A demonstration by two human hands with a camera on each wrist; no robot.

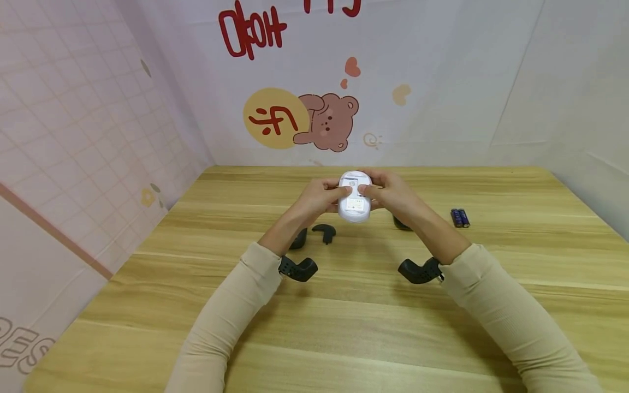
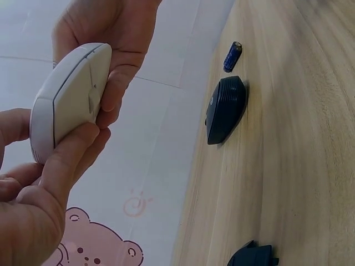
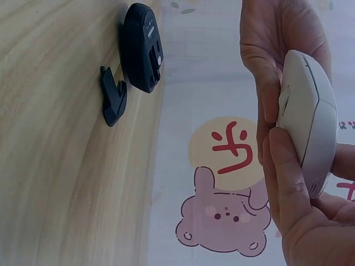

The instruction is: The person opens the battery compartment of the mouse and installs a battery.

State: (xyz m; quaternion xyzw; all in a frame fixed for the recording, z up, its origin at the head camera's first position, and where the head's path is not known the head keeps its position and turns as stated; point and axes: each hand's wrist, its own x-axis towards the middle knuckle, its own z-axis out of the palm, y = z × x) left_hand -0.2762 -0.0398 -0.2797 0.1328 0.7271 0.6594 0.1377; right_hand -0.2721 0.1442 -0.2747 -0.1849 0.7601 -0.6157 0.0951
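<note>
A white computer mouse [image 1: 355, 204] is held up above the table, its label-bearing underside turned to the head camera. My left hand [image 1: 318, 195] grips one long side and my right hand [image 1: 393, 192] the other. Both thumbs rest on the underside, while fingers curl round the sides and top shell. From the left wrist, the mouse [image 2: 75, 100] appears side-on between both hands. In the right wrist view, fingers also press against the pale shell [image 3: 308, 119].
A black mouse [image 3: 143, 47] lies with its underside slots exposed, beside a black curved cover [image 3: 113, 97]. Another black mouse [image 2: 227, 111] sits on the right, partly behind my forearm in the head view. Two blue batteries [image 1: 460, 218] lie farther right on the wooden table [image 1: 324, 338].
</note>
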